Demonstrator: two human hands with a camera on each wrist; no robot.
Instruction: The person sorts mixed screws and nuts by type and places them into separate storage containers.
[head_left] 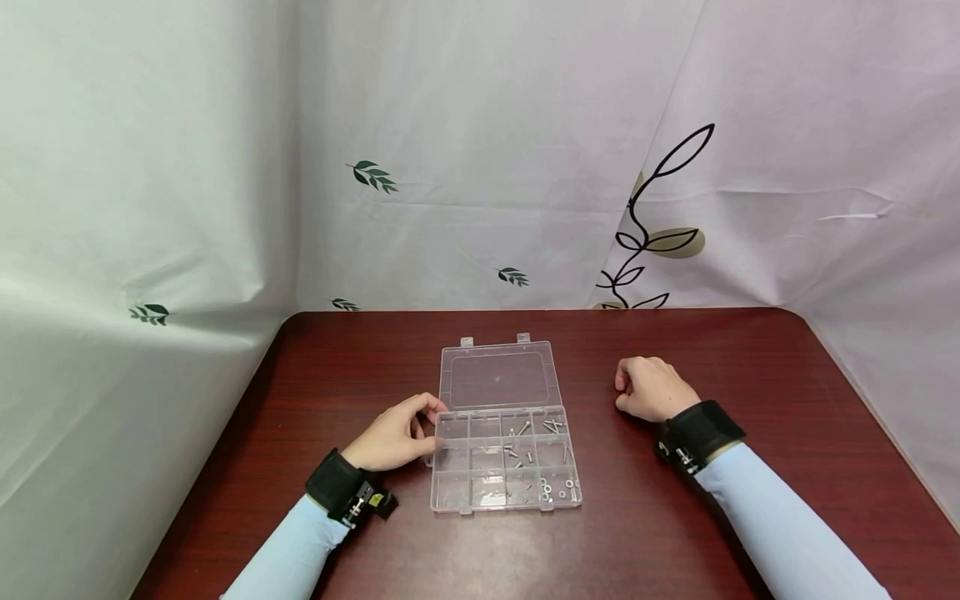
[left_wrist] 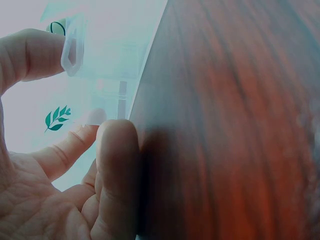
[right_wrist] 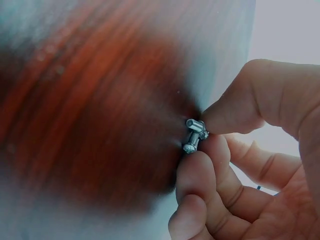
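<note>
A clear plastic compartment box (head_left: 452, 492) lies on the table with its lid (head_left: 497, 379) laid back flat, away from me. Small screws (head_left: 517, 454) and nuts (head_left: 547, 490) are spread through its right-hand compartments. My left hand (head_left: 393, 435) grips the box's left side, thumb and fingers curled at the edge. To the right of the box, my right hand (head_left: 654, 388) is low over the tabletop, apart from the box. In the right wrist view its thumb and fingertips pinch a few small metal screws (right_wrist: 193, 135); the fingers partly cover them.
The dark red wooden table (head_left: 645, 533) has rounded far corners. A pale curtain (head_left: 480, 150) with leaf prints hangs along its back and sides. Each wrist wears a black strap (head_left: 705, 432) with a small device.
</note>
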